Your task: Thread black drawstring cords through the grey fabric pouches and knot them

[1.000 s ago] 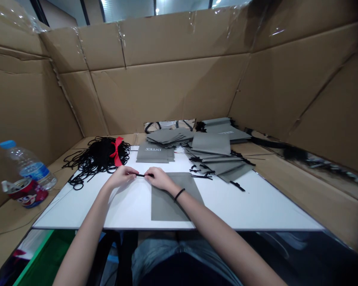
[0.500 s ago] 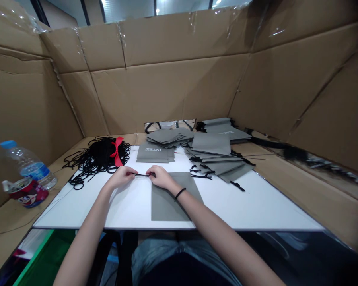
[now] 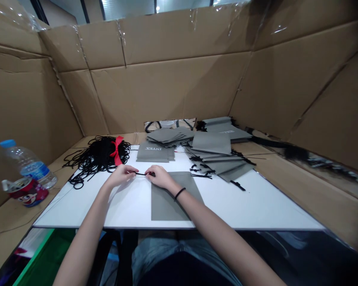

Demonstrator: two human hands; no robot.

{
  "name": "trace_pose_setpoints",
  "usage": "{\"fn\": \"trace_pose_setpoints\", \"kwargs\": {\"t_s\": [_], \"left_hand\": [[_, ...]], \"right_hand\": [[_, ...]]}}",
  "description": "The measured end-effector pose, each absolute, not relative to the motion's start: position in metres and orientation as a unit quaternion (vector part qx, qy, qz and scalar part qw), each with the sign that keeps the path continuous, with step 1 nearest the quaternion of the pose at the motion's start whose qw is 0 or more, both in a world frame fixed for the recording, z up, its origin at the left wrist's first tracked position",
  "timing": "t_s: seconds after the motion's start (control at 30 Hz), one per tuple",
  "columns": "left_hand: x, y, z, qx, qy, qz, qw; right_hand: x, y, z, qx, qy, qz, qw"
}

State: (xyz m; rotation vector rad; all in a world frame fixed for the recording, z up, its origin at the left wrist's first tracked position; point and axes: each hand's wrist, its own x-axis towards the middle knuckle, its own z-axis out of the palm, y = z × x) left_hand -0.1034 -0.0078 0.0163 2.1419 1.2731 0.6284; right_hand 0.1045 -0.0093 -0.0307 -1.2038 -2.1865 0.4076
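Between my two hands a short stretch of black cord [image 3: 141, 174] runs taut and level above the white board. My left hand [image 3: 123, 175] pinches its left end, fingers closed. My right hand [image 3: 159, 176], a dark band on its wrist, grips the other end over the upper left corner of a grey fabric pouch [image 3: 174, 202]. That pouch lies flat on the board, partly covered by my right forearm. Beyond my left hand sits a bundle of black cords [image 3: 103, 155] tied with a red ribbon [image 3: 117, 151].
Grey pouches with white lettering [image 3: 153, 152] lie at the back, beside a spread pile of pouches [image 3: 211, 143] with black cord ends. Loose cord pieces [image 3: 238, 185] lie right of centre. A plastic bottle [image 3: 32, 165] and a cut can [image 3: 28, 192] stand left. Cardboard walls [image 3: 179, 87] surround the white board [image 3: 256, 210].
My left hand has shifted slightly right, so the stretch of cord showing between my hands is a little shorter. The pouches and the cord bundle have stayed in place.
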Motion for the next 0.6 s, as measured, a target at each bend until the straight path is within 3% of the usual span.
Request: {"fn": "trace_pose_setpoints", "kwargs": {"t_s": [0.6], "left_hand": [[-0.1032,-0.004,0.0113,0.79,0.455,0.24,0.336]], "right_hand": [[0.105,-0.0126,-0.0246,-0.45,-0.832,0.118,0.302]]}}
